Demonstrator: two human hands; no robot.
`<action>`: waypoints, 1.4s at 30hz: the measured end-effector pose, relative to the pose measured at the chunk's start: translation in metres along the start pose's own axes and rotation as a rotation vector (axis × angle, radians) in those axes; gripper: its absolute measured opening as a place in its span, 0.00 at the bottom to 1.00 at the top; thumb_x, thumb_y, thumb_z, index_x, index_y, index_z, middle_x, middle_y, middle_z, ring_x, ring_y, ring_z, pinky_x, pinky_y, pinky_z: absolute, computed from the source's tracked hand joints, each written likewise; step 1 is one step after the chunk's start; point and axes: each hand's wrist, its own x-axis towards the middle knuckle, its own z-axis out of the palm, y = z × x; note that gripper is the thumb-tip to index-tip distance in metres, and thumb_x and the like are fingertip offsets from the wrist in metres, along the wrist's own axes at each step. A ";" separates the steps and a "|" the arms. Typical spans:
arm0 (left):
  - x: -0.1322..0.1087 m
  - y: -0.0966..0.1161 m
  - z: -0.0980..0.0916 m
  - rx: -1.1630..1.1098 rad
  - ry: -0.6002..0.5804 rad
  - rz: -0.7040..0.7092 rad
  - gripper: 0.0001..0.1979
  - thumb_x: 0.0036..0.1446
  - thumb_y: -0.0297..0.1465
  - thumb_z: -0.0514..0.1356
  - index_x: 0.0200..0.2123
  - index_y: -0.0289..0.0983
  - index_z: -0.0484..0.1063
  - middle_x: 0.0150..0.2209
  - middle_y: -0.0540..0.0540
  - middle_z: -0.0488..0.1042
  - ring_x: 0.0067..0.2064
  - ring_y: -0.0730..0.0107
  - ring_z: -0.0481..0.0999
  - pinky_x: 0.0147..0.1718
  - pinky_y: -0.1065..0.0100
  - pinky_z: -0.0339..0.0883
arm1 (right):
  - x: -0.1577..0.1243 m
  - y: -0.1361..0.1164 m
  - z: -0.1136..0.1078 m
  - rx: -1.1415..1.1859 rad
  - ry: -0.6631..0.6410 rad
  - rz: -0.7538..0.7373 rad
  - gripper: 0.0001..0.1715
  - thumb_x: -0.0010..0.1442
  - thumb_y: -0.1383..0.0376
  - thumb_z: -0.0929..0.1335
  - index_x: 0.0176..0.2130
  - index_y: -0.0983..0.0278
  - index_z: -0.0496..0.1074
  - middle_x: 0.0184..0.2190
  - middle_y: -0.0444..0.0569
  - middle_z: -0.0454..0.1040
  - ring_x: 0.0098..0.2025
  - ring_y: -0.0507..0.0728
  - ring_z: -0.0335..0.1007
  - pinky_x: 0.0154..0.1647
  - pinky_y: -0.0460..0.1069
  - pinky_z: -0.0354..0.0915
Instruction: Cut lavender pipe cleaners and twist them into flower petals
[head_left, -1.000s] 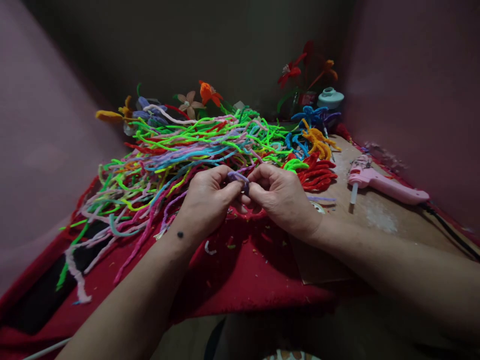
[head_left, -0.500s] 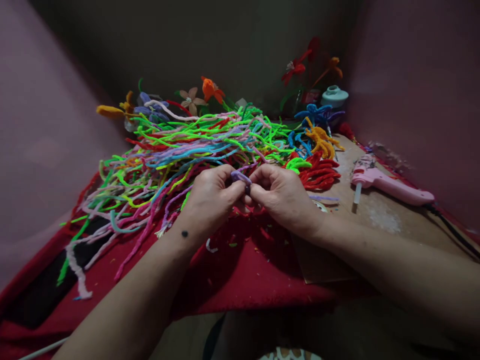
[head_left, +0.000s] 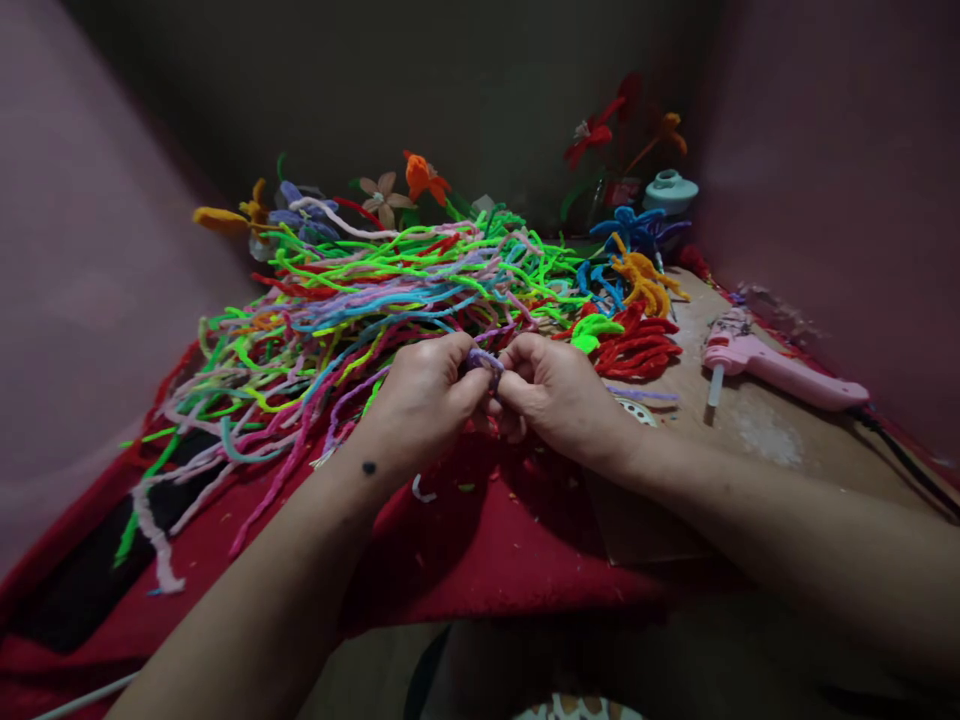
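Between my two hands is a short purple pipe cleaner (head_left: 486,360), bent into a small loop. My left hand (head_left: 427,385) pinches its left side with thumb and forefinger closed. On the other side my right hand (head_left: 551,385) is closed on it too, the fingertips almost meeting those of the left. The lower part of the loop is hidden by my thumbs and fingers. Just beyond my hands spreads a big heap of coloured pipe cleaners (head_left: 390,290), in green, pink, blue, red and yellow.
A pink glue gun (head_left: 787,375) with its cord lies on a brown board (head_left: 802,450) at right. Red pipe cleaner pieces (head_left: 637,345) and an orange bundle (head_left: 646,280) are nearby. Finished flowers (head_left: 424,178) stand along the back. Scraps dot the red cloth (head_left: 487,560).
My hands have shifted very slightly right and down with the purple loop, turning it a little. The heap and the glue gun stay where they were.
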 end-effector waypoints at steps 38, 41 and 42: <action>0.000 0.012 -0.011 -0.316 -0.088 -0.145 0.05 0.50 0.29 0.60 0.25 0.35 0.67 0.14 0.57 0.63 0.14 0.83 0.57 0.13 0.78 0.48 | 0.003 -0.003 -0.012 0.029 -0.105 -0.031 0.06 0.51 0.71 0.65 0.24 0.68 0.71 0.17 0.43 0.70 0.19 0.48 0.62 0.20 0.43 0.57; 0.001 0.009 -0.010 -0.393 -0.030 -0.111 0.08 0.46 0.31 0.64 0.27 0.34 0.68 0.16 0.57 0.64 0.16 0.82 0.58 0.14 0.77 0.50 | 0.002 -0.005 -0.011 0.013 -0.084 -0.054 0.07 0.51 0.72 0.65 0.22 0.68 0.70 0.17 0.43 0.69 0.19 0.48 0.62 0.21 0.43 0.57; 0.002 0.008 -0.009 -0.405 -0.022 -0.100 0.08 0.45 0.32 0.64 0.27 0.34 0.68 0.17 0.56 0.65 0.17 0.82 0.59 0.15 0.77 0.50 | 0.001 -0.006 -0.011 0.016 -0.093 -0.040 0.08 0.51 0.73 0.65 0.22 0.68 0.69 0.17 0.43 0.69 0.19 0.48 0.62 0.20 0.43 0.57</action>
